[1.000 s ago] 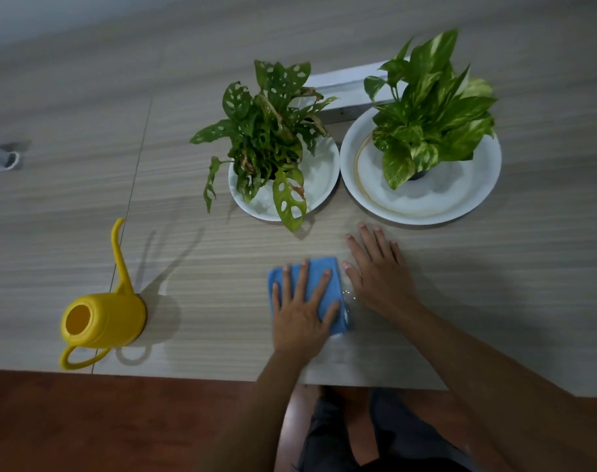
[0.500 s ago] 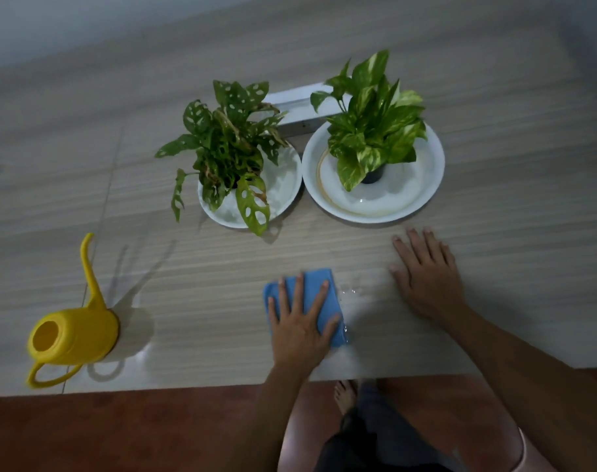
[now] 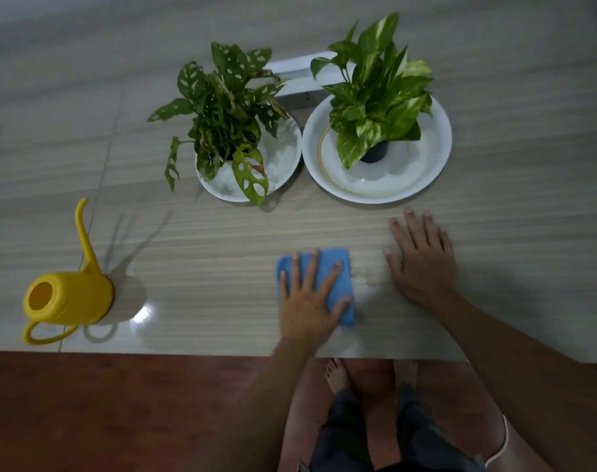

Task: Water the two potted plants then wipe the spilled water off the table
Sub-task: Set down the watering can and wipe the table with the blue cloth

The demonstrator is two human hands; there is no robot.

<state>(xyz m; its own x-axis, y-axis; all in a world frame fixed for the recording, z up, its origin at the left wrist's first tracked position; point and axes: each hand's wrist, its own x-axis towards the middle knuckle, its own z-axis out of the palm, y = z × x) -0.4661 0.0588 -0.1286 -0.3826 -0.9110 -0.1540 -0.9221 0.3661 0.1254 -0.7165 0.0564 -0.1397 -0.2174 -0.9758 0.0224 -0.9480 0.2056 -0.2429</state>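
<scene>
The left hand (image 3: pixel 307 301) lay flat with fingers spread on the blue cloth (image 3: pixel 338 284), pressing it to the wooden table (image 3: pixel 222 267) rather than gripping it; the cloth sat near the table's front edge. At three o'clock from the cloth, just beside its edge, a small patch of spilled water (image 3: pixel 367 284) glistened between the two hands. The right hand (image 3: pixel 421 264) rested palm down and empty on the bare table, fingers slightly spread, its fingertips close to the rim of the large white plate (image 3: pixel 440 158). That plate, at twelve o'clock from the right hand, held the broad-leaved plant (image 3: pixel 379 93) in a dark pot (image 3: pixel 375 153). Touching or nearly touching it at nine o'clock stood a smaller white plate (image 3: pixel 283 158) with the spotted plant (image 3: pixel 225 110), one holed leaf drooping over the front rim. A white box (image 3: pixel 300 80) lay behind both plants. The yellow watering can (image 3: pixel 69 298) stood well apart at nine o'clock from the cloth, its spout pointing away from the person. Nothing stood between the cloth and the water.
</scene>
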